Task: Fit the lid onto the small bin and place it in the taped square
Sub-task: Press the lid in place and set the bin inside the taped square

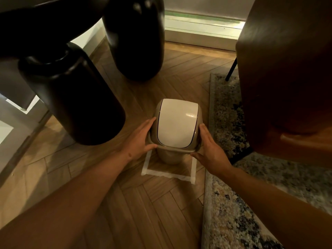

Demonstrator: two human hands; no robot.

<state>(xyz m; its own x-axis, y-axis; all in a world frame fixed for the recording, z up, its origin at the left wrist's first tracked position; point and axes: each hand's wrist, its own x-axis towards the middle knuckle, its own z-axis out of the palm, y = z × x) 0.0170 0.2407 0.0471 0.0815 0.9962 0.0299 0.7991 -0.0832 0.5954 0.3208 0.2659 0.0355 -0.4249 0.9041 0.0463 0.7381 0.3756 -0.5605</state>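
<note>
– Firstly, nearest the viewer: why do both forearms run forward over the wood floor (161,203)?
– They converge on the taped square (168,174). Its near strip and two side strips show; the far strip is hidden behind the small bin (168,157).
– How are the hands set?
– The left hand (138,139) and the right hand (208,146) lie flat against opposite flanks of the lid (177,123). The fingers are straight and each thumb runs along the front rim. Neither hand curls round anything; they hold by pressing inward, which probably steadies bin and lid as one and allows centring.
– Where is the bin?
– Upright, with the lid seated on top and its base between the side strips. Whether it rests on the floor or hangs just above cannot be told. On this evidence the fitting looks done and the placing nearly so.
– And beyond?
– A patterned rug (233,203) lies just beside the square on the right. Dark table legs (75,97) stand to the left and behind, a brown chair (287,69) to the right, and a pale sill (197,27) farthest. The narrow gap likely explains the straight frontal approach.
</note>
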